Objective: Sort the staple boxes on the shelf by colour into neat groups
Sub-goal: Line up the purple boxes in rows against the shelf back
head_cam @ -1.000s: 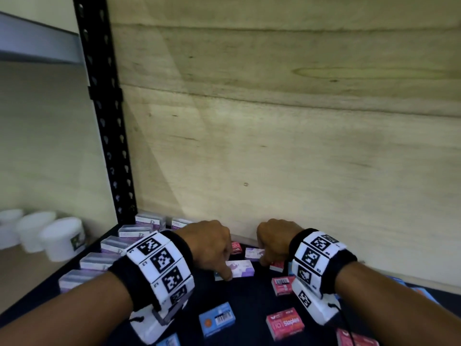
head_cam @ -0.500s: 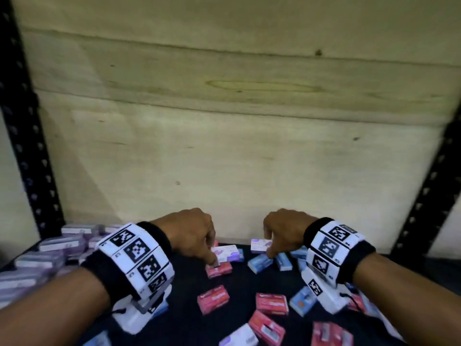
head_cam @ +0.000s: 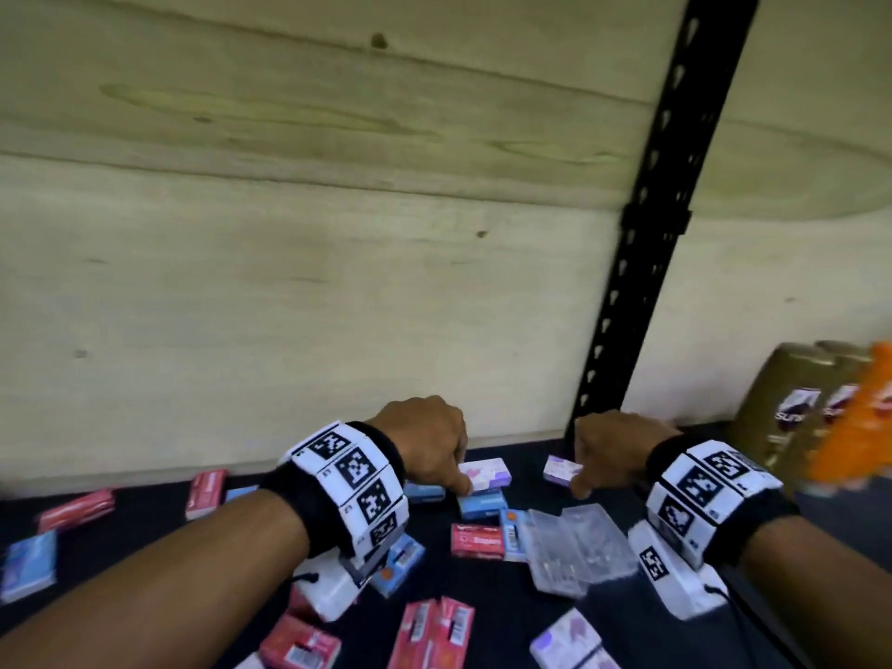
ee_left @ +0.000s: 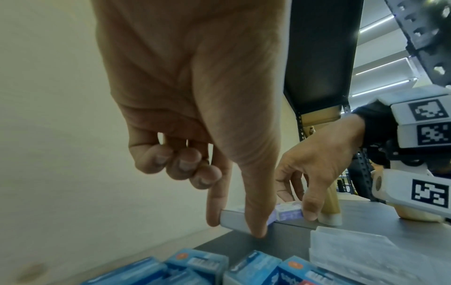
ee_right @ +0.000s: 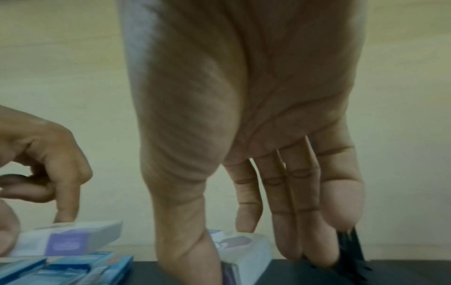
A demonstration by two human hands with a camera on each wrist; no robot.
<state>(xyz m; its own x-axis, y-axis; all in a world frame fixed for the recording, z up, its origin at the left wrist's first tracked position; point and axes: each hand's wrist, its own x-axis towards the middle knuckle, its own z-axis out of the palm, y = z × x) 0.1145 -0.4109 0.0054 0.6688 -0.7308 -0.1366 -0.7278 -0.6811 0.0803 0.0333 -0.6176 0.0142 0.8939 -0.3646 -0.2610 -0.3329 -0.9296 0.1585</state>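
L hand [head_cam: 425,439] pinching purple box [head_cam: 485,473] | R hand [head_cam: 610,451] pinching 2nd purple [head_cam: 562,468] | both carried right since 1s ago, away from purple group | reds/blues unsorted

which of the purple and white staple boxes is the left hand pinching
The one nearer the middle of the shelf, resting over blue boxes; the left hand pinches it. The other purple box lies farther right, under the right hand.
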